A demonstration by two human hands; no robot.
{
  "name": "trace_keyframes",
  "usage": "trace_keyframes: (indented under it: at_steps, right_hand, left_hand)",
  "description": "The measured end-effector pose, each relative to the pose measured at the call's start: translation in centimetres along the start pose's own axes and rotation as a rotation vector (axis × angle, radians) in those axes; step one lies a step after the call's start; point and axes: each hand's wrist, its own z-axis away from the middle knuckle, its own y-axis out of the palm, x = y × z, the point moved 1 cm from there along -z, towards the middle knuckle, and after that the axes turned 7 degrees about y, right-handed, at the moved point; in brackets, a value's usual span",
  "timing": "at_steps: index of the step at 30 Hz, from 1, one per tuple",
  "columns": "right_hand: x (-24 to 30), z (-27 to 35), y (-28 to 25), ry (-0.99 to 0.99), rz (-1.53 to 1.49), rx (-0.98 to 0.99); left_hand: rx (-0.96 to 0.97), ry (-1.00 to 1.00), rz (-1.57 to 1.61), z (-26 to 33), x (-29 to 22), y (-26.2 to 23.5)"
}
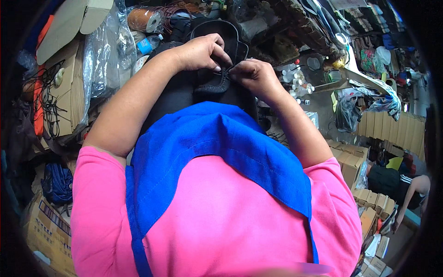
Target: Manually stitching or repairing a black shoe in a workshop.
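Note:
A black shoe upper [213, 85] lies on my lap over dark cloth, its stitched toe seam facing up. My left hand [202, 50] pinches the seam from above with fingers closed on it. My right hand [251, 74] grips the same seam from the right, thumb and fingers pressed together near a thin thread. Both hands meet at the front of the shoe. A black curved sole outline [240, 37] shows just behind them. My pink shirt and blue apron [217, 143] fill the lower view.
Cardboard sheets and boxes [64, 87] with black laces stand at left. A clear plastic bag [104, 51] and a spool of brown cord [142, 19] lie at the back left. Small white bottles [297, 83] sit right. Stacked boxes [364, 203] and another person [406, 187] are lower right.

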Motion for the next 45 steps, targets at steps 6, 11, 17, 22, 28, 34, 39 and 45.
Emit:
trace_keyframes:
  at_steps: [6,11,17,22,28,34,39,45]
  right_hand:
    - [-0.4,0.2,-0.7,0.101,-0.137,0.061]
    - [0.0,-0.1,1.1,0.02,-0.09,-0.088]
    - [0.8,2.0,1.3,-0.104,0.159,-0.199]
    - [1.7,3.8,3.0,-0.024,0.25,-0.218]
    - [2.1,4.0,2.6,-0.031,0.259,-0.201]
    - [2.7,4.4,2.8,0.015,0.333,-0.194]
    - [2.9,4.3,2.8,0.014,0.38,-0.187]
    - [1.9,3.9,2.4,0.036,0.26,-0.16]
  left_hand:
    - [-0.028,0.001,0.028,0.3,0.0,0.3]
    - [-0.256,0.017,-0.055,0.8,-0.5,1.1]
    - [-0.5,-0.031,-0.231,5.4,-2.8,-0.4]
    - [-0.532,-0.215,-0.083,7.6,-6.2,1.0]
    - [-0.325,-0.079,-0.532,9.5,-7.2,1.6]
    - [-0.256,-0.392,-0.703,11.2,-7.4,-0.6]
    - [-0.425,-0.161,-0.422,8.1,-8.5,2.1]
    - [-0.345,-0.155,-0.801,6.7,-6.3,3.1]
